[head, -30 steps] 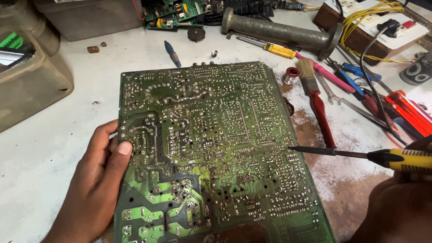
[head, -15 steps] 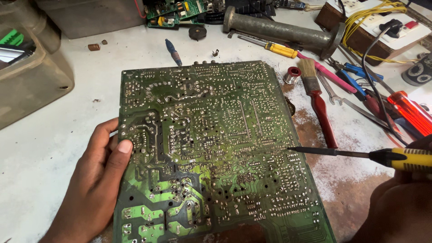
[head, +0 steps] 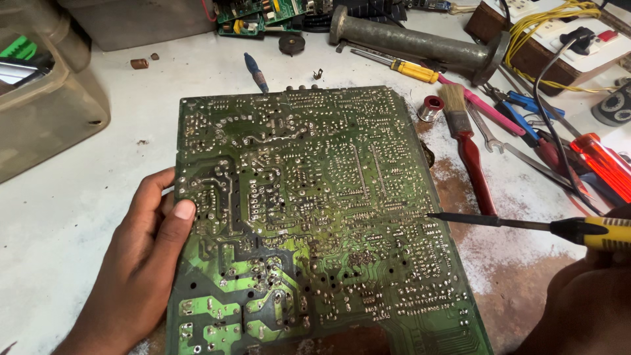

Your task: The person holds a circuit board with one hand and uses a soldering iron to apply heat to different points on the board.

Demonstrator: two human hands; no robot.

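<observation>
Green circuit board (head: 309, 217) lies solder-side up, centre of bench. Left hand (head: 141, 263) grips its left edge, thumb on top. Right hand (head: 585, 296) closed around soldering iron (head: 526, 225), shaft lying left-right, tip touching the board's right edge.

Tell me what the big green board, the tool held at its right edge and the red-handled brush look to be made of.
Circuit board: rigid laminate, likely fibreglass, under glossy green coating; dull silver solder dots, darkened patches. Soldering iron in the right hand: dark matte metal shaft, yellow and black grip, probably plastic. Brush: glossy red handle, painted wood or plastic, with pale bristles. The left hand steadies the board.
</observation>
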